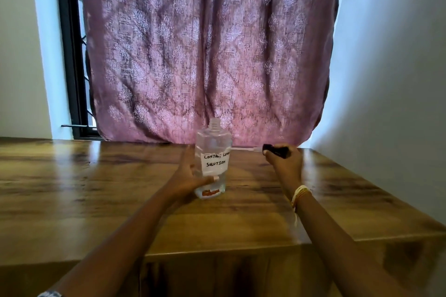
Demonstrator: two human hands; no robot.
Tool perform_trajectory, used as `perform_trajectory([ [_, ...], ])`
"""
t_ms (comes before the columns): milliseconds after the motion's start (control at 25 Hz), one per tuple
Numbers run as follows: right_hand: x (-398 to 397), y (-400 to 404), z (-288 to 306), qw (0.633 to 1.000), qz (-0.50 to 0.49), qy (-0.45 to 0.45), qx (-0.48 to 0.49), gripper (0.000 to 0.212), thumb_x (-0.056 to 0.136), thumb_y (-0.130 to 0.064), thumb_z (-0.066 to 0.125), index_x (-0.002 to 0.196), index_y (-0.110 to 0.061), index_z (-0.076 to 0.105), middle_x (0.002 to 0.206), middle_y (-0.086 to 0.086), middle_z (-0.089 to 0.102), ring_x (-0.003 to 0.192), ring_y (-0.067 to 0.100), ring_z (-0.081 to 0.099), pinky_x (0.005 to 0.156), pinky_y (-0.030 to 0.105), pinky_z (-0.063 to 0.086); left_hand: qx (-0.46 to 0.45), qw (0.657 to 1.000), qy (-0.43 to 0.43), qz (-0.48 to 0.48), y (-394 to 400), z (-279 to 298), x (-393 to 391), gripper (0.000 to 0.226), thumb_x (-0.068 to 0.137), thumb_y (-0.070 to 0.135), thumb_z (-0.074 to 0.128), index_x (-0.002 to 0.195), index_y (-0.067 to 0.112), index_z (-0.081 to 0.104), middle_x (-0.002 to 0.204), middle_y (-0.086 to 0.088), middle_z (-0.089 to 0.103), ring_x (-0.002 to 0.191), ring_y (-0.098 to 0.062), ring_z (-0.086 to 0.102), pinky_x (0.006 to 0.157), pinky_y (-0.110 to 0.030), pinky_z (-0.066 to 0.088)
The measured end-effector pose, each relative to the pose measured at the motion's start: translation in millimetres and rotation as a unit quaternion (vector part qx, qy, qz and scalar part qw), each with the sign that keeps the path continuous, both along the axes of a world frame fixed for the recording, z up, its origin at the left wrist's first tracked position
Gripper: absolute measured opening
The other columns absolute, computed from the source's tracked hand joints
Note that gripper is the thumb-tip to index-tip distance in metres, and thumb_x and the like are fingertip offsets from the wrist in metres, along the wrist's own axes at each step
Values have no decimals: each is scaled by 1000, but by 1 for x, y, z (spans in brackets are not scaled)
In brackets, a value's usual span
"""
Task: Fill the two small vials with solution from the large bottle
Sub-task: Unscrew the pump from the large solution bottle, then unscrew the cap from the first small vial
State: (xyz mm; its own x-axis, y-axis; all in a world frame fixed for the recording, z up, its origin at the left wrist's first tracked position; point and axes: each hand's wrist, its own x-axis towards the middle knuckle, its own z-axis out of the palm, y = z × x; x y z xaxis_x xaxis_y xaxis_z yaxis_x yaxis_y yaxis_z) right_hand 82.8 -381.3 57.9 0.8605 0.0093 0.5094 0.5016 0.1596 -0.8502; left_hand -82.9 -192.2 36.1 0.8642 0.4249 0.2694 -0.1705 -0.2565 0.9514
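A large clear bottle (pixel 213 149) stands upright in the middle of the wooden table (pixel 96 176), uncapped, with a white label reading "contact lens solution". My left hand (pixel 187 179) wraps around its lower left side, thumb across the front. To the right, my right hand (pixel 283 160) is closed on a black pump cap (pixel 276 151), held level above the table. Its thin clear tube (pixel 243 149) points left toward the bottle. No small vials are visible.
A pink patterned curtain (pixel 207 50) hangs right behind the table's far edge. A dark window frame (pixel 71 55) shows at the left, and a white wall (pixel 391 79) borders the table on the right. The table's front edge (pixel 217 252) lies below my forearms.
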Motion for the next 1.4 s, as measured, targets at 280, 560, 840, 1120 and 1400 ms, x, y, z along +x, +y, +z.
perform_trajectory([
  [280, 26, -47, -39, 988, -102, 100, -55, 25, 65, -12, 86, 85, -11, 70, 85, 10, 73, 79, 28, 70, 75, 45, 61, 122, 989, 44, 71, -1, -26, 16, 72, 59, 17, 87, 123, 17, 54, 117, 2, 64, 102, -18, 61, 78, -24, 49],
  [560, 44, -102, -47, 967, -121, 142, -173, 23, 62, -8, 86, 78, -5, 71, 79, 16, 73, 61, 27, 65, 57, 35, 54, 109, 993, 36, 8, -48, -24, 55, 72, 62, 9, 85, 126, 16, 52, 126, -3, 63, 113, -21, 60, 94, -34, 50],
  [840, 39, -126, -42, 963, -32, 179, -201, 26, 69, -4, 84, 79, -6, 60, 67, 2, 61, 58, 10, 58, 41, 17, 46, 99, 994, 52, -16, -92, -21, 108, 73, 64, 9, 84, 129, 12, 51, 130, -7, 60, 112, -22, 59, 94, -38, 51],
  [1120, 71, -129, -49, 968, -39, 235, -73, 22, 88, -19, 60, 75, -2, 66, 69, 9, 61, 59, 18, 55, 58, 29, 43, 117, 991, 59, -33, -111, -22, 137, 76, 67, 11, 83, 133, 12, 46, 134, -7, 57, 115, -24, 56, 96, -37, 48],
  [1400, 37, -115, -52, 973, -211, 87, -21, 9, 86, -7, 56, 82, -9, 64, 78, 7, 62, 72, 21, 57, 67, 31, 48, 156, 983, 77, -59, -96, -22, 119, 88, 67, 19, 84, 140, 15, 35, 117, -5, 54, 103, -21, 56, 84, -34, 51],
])
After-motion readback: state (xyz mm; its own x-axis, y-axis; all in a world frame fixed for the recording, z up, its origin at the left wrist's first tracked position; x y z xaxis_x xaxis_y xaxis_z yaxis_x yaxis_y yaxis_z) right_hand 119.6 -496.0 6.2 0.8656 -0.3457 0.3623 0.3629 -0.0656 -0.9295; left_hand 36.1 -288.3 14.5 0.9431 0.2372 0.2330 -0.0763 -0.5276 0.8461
